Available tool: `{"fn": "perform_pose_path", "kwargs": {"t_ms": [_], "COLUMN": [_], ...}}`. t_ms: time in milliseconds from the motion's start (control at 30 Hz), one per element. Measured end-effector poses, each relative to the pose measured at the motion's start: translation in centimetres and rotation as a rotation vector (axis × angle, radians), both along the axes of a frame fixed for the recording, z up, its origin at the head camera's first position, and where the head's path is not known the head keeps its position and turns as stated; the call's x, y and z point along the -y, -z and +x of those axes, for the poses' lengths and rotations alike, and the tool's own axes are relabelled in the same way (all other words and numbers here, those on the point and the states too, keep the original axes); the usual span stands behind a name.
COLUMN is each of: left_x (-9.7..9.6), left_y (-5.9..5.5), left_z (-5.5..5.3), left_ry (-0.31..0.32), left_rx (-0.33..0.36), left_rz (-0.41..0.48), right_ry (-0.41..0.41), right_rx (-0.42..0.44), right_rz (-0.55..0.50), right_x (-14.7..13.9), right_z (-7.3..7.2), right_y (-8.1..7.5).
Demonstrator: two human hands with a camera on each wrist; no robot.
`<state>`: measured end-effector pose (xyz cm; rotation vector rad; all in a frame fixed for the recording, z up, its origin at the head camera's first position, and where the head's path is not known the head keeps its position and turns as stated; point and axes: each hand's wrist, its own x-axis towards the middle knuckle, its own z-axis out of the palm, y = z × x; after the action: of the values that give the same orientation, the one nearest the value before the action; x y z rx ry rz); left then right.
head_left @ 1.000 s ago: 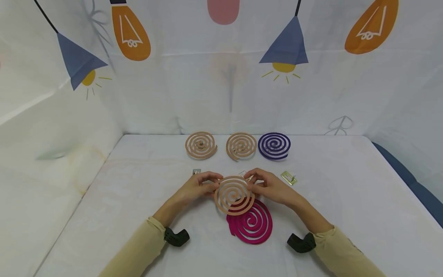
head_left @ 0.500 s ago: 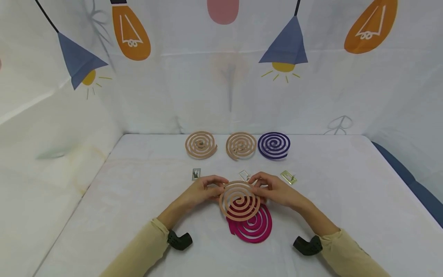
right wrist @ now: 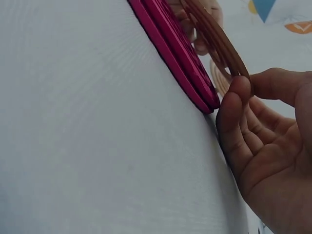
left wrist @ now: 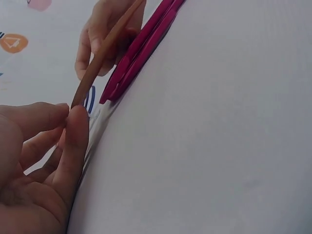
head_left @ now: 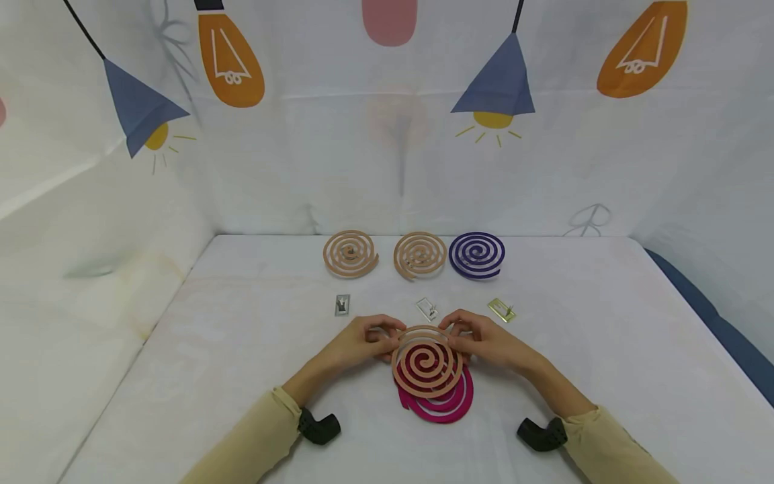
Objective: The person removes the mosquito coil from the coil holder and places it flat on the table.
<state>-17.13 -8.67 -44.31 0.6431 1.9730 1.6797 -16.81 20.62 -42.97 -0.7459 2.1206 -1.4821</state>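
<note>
A tan mosquito coil [head_left: 426, 395] is held between both hands in the head view. My left hand [head_left: 365, 341] pinches its upper left edge, and my right hand [head_left: 492, 341] pinches its upper right edge. Beneath it, a magenta coil [head_left: 469, 393] lies on the white cloth, mostly covered from above. Seen edge-on in the left wrist view, the tan coil [left wrist: 100, 56] is tilted above the magenta one [left wrist: 141, 48]. In the right wrist view the magenta coil [right wrist: 175, 53] shows two layers, with a gap between it and the raised tan coil [right wrist: 222, 41].
At the back of the table stand two tan coils [head_left: 351, 234] [head_left: 420, 234] and a dark purple coil [head_left: 476, 234]. Before them lie a grey metal coil stand [head_left: 342, 305], a silver one [head_left: 426, 309] and a gold one [head_left: 502, 310]. Printed cloth walls rise behind.
Both hands have brought the tan coil toward the body and slightly to the right, so it now covers more of the magenta coil. The metal stands have come fully into view.
</note>
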Motion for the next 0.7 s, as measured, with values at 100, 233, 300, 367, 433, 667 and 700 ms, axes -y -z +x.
{"fn": "perform_pose_path", "kwargs": {"t_ms": [100, 233, 300, 367, 433, 667, 700], "left_x": [-0.2, -0.4, -0.4, -0.4, -0.4, -0.9, -0.9], "left_y": [0.2, 0.2, 0.1, 0.0, -0.1, -1.0, -1.0], "left_z": [0.1, 0.1, 0.2, 0.2, 0.3, 0.9, 0.9], "left_ry": [0.007, -0.014, -0.027, -0.036, -0.041, -0.021, -0.018], "left_rx": [-0.066, -0.169, -0.207, -0.227, -0.241, -0.312, -0.321], "left_rz": [-0.036, -0.098, -0.124, -0.146, -0.164, -0.235, -0.243], "right_ry": [-0.020, -0.055, -0.070, -0.084, -0.093, -0.115, -0.117], "right_rx": [-0.008, -0.029, -0.031, -0.023, -0.017, -0.010, -0.009], "right_rz": [-0.010, -0.037, -0.050, -0.062, -0.068, -0.071, -0.073], "right_x": [-0.3, -0.4, -0.4, -0.4, -0.5, -0.6, -0.7], "right_z": [-0.1, -0.4, -0.5, -0.6, -0.6, -0.5, -0.5], "right_y": [0.2, 0.4, 0.5, 0.6, 0.8, 0.9, 0.9]}}
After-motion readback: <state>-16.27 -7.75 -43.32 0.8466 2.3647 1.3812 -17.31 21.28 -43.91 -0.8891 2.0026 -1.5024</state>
